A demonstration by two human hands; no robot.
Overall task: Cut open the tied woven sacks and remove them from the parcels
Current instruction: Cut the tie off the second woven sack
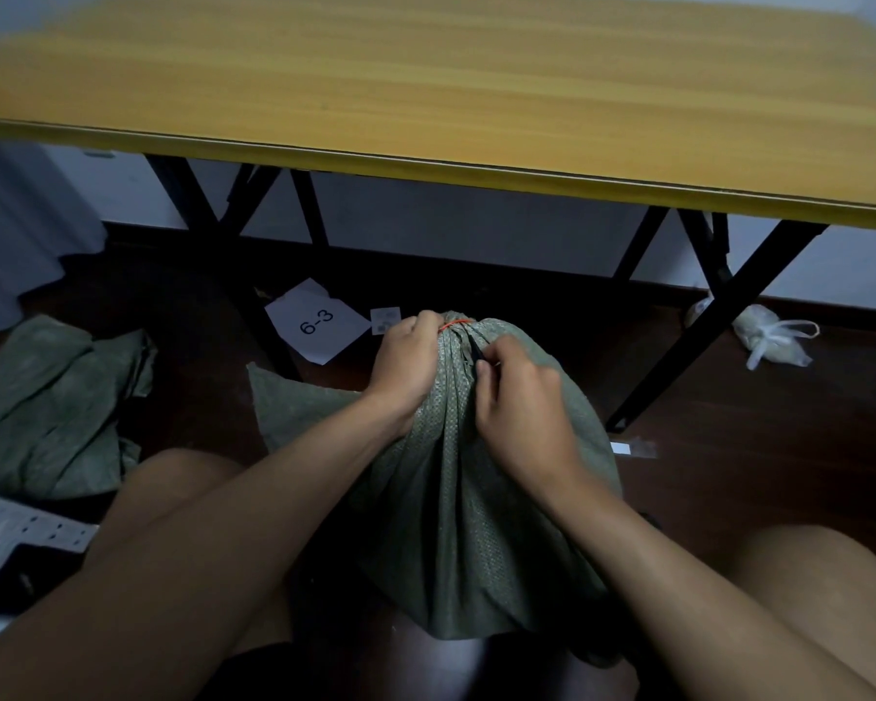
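A green woven sack [476,478] stands upright on the floor between the person's knees, long axis vertical, its tied neck pointing toward the desk [426,93]. The left hand [405,366] grips the bunched neck below the orange tie [455,323]; the right hand [522,397] pinches a small dark blade [478,352] against it. Cutting looks imminent; the next stroke must sever the tie without slipping toward the fingers.

Whatever fills the green woven sack [476,473] stays out of sight, and its bottom is lost in shadow between the knees. The right hand [522,402] pinches a thin dark tool [478,357], most of it buried in the fingers, too small to name. The counter [426,93] runs off both sides, its far edge blurred. A grey perforated object [16,536] is cut at the left border
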